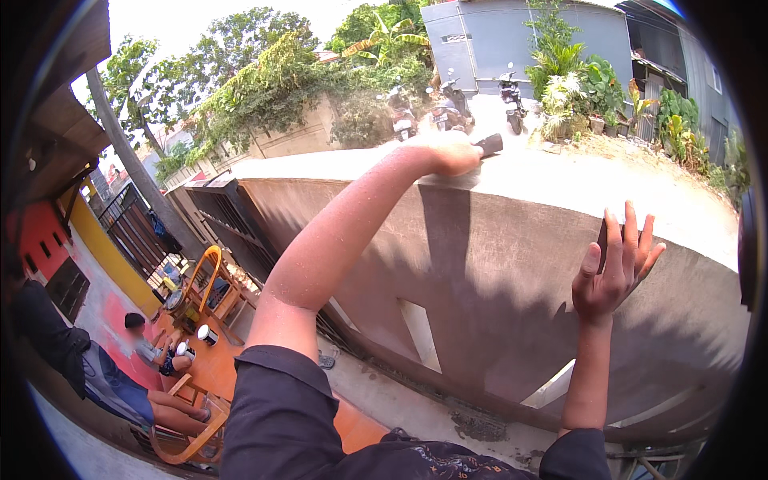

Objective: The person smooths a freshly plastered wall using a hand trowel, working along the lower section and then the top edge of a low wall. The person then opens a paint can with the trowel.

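Dark block point(491, 145), 1 pc: upper ctr of frame, at wall top. L hand point(454, 154): closed round block. R hand point(610, 280): right of ctr, fingers straight, spread; dark patch point(602, 234) behind them, can't tell if shadow or obj. Wall point(512, 256), grey-brown, w/ slanted openings point(420, 336): ctr to right. Motorbikes point(450, 114), 3: upper ctr. Plants point(600, 84): upper right. Wooden chair point(226, 302), white cans point(207, 335) (2), seated person point(152, 350), 2nd person point(56, 332) in dark top: lower left.

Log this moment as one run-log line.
left hand: holding dark block at wall top | right hand: open, fingers spread, near wall's upper edge; contact unclear | background: parked motorbikes
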A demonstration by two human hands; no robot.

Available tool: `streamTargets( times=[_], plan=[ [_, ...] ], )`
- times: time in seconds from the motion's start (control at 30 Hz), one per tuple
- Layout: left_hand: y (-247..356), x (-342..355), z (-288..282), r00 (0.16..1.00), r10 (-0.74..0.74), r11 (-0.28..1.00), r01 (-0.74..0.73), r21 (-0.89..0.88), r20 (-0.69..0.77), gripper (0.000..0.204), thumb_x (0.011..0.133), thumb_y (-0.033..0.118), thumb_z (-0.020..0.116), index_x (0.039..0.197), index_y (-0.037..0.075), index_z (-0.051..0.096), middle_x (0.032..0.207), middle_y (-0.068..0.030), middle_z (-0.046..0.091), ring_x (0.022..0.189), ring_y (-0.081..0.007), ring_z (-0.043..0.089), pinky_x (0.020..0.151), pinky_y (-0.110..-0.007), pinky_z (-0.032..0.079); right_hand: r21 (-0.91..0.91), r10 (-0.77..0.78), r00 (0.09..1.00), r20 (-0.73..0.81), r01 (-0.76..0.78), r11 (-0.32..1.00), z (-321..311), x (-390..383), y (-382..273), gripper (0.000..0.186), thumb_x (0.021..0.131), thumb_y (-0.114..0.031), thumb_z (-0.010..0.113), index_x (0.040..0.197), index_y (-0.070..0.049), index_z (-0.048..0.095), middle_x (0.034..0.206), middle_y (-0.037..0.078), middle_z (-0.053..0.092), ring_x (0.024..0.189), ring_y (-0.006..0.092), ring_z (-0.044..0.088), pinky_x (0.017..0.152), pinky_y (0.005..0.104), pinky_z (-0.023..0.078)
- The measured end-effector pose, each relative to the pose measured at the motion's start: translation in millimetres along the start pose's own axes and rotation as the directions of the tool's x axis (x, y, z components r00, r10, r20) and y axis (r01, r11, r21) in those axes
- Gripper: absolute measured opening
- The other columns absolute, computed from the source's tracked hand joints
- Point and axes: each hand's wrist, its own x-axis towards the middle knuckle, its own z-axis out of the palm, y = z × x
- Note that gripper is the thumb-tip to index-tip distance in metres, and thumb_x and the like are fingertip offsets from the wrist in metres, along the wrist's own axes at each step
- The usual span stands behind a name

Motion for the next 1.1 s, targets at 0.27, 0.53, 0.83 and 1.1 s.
streamTargets(
  times=[0.27, 0.53, 0.83, 1.1],
  plan=[
    [-13.9, -29.6, -8.1, 0.929, -0.367, 0.930, 0.364, -0.057, -0.047, 0.046, 0.103, 0.032, 0.042, 0.120, 0.000, 0.070, 0.121, -0.0214, 0.071, 0.111, -0.0390, 0.068, 0.099, -0.043, 0.048, -0.040, -0.009, 0.994, 0.105, 0.014, 0.999, -8.4, -0.5, 4.7, 0.045, 0.102, -0.041, 0.044, 0.125, -0.013, 0.071, 0.142, 0.009, 0.062, 0.146, 0.0394, 0.041, 0.125, 0.0593, 0.003],
    [-55.5, -87.4, -41.9, 0.780, -0.625, 0.781, 0.625, 0.008, 0.023, 0.043, 0.103, 0.026, 0.040, 0.126, 0.002, 0.069, 0.124, -0.0193, 0.071, 0.117, -0.0303, 0.067, 0.102, -0.040, 0.049, 0.081, 0.001, 0.998, 0.058, -0.006, 0.997, -7.6, -3.3, 4.8, 0.047, 0.104, -0.040, 0.039, 0.124, -0.013, 0.072, 0.140, 0.008, 0.064, 0.146, 0.0391, 0.041, 0.125, 0.0584, 0.002],
    [33.8, -84.8, -2.4, 0.967, -0.209, 0.978, 0.203, -0.058, -0.143, 0.054, 0.106, 0.043, 0.039, 0.138, 0.005, 0.058, 0.139, -0.0185, 0.062, 0.126, -0.0367, 0.059, 0.103, -0.048, 0.046, 0.035, -0.004, 0.996, 0.091, 0.001, 0.999, -10.6, -0.3, 3.0, 0.043, 0.103, -0.036, 0.042, 0.122, -0.013, 0.073, 0.139, 0.006, 0.065, 0.145, 0.0381, 0.043, 0.125, 0.0583, 0.004],
    [-21.2, -79.5, -4.2, 0.888, -0.452, 0.890, 0.441, -0.119, -0.089, 0.050, 0.105, 0.038, 0.041, 0.131, 0.003, 0.064, 0.135, -0.0182, 0.065, 0.124, -0.0338, 0.061, 0.102, -0.045, 0.046, 0.070, -0.014, 0.999, 0.033, 0.011, 0.997, -7.8, -0.6, 3.8, 0.043, 0.103, -0.036, 0.042, 0.120, -0.013, 0.073, 0.137, 0.006, 0.066, 0.145, 0.0387, 0.043, 0.125, 0.0588, 0.005]
  ],
)
